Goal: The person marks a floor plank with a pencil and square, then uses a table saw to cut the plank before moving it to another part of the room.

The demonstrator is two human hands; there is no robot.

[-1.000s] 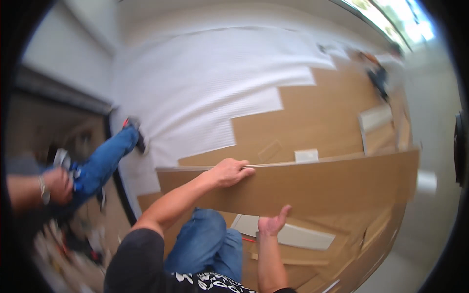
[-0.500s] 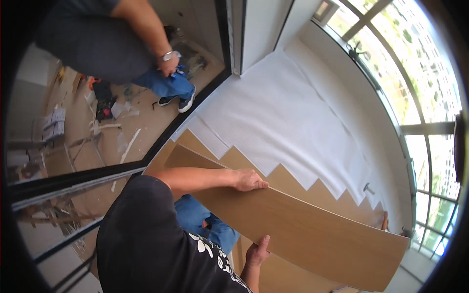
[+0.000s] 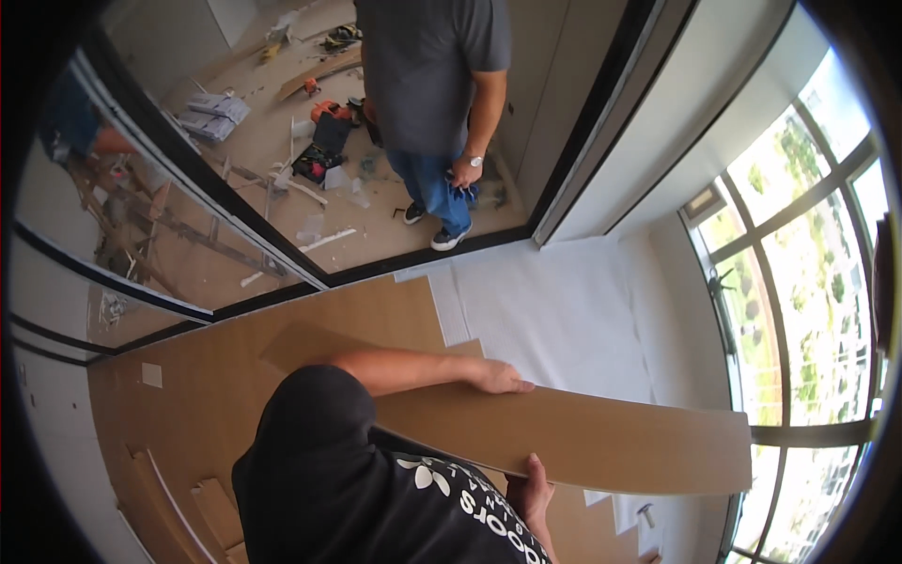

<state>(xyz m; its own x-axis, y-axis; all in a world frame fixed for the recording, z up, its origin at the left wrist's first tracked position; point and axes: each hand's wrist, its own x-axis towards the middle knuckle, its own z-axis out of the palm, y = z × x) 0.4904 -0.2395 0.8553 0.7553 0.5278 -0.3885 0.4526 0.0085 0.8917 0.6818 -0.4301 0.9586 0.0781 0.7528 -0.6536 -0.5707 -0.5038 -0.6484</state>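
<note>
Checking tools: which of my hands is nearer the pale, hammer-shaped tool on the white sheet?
Your right hand, left of the tool, on the lower edge of the long tan plank; your left hand, on the upper edge, farther up-left.

The bare left forearm [image 3: 404,371], emerging from a short black sleeve [image 3: 315,404], stretched towards three o'clock, its wrist [image 3: 470,369] nearly straight. The bare left hand [image 3: 503,378] lay back upward, fingers bent in a grasp, tips towards three o'clock. Between five and six o'clock from it, the bare right hand [image 3: 536,491] pinched, thumb [image 3: 536,463] pointing towards twelve o'clock, its forearm [image 3: 542,534] coming from six o'clock, partly hidden.
</note>
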